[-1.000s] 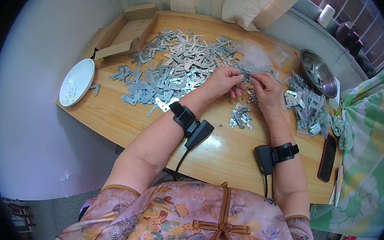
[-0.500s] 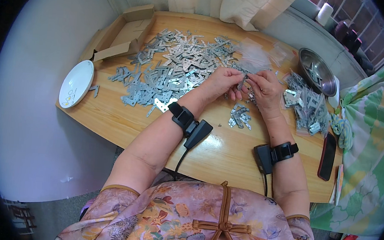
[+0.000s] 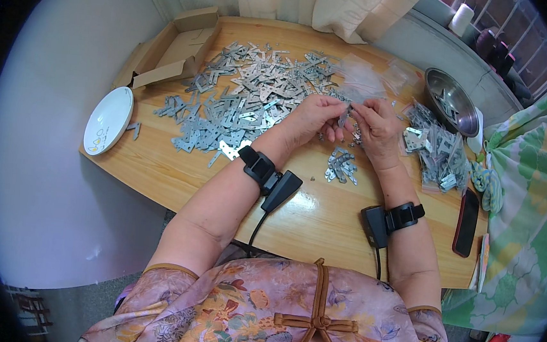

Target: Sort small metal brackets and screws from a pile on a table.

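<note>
My left hand (image 3: pixel 319 118) pinches a small metal bracket (image 3: pixel 343 117) between thumb and fingers, above the table. Close against it, my right hand (image 3: pixel 380 129) has its thumb and fingertips pressed together at the bracket's upper end; what they grip is too small to make out. Just below the hands lies a small group of flat metal brackets (image 3: pixel 341 166). A large spread of loose brackets (image 3: pixel 253 99), corner-shaped and straight, covers the table to the left and beyond my left hand.
On the right are filled clear bags of brackets (image 3: pixel 443 160), a steel bowl (image 3: pixel 432 87) with metal pieces and a phone (image 3: pixel 466 223). Clear plastic bags (image 3: pixel 361 81) lie at the back. A white plate (image 3: pixel 108 121) and an open cardboard box (image 3: pixel 179 43) stand at the left.
My fingertips have shifted slightly around the bracket, the right ones closing in over its upper end. The things on the table look the same.
</note>
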The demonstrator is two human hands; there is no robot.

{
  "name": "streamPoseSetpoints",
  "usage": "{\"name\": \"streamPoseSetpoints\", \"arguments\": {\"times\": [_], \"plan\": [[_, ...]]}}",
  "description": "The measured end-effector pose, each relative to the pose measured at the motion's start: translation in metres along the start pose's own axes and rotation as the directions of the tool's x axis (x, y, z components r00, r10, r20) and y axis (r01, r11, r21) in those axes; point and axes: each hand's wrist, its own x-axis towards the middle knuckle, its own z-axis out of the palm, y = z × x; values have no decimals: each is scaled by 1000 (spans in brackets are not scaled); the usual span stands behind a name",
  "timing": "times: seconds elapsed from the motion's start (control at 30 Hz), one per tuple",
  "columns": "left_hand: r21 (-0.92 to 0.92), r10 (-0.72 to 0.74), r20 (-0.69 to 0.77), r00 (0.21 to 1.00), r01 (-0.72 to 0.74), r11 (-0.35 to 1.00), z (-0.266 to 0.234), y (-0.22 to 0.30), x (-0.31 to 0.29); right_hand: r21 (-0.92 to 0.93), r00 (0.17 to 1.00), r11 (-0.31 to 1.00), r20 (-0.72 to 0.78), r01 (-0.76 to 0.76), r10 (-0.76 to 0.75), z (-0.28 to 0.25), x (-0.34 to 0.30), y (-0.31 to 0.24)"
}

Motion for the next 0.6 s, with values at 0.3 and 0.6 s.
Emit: {"name": "streamPoseSetpoints", "arguments": {"times": [0.3,0.6], "plan": [[-36,5,8,1000,-5,999,1,1,0,280,962,922,14,-267,274,6,-7,3],[-52,3,13,1000,-2,999,3,1,0,216,987,965,-33,-148,158,7,-7,7]]}}
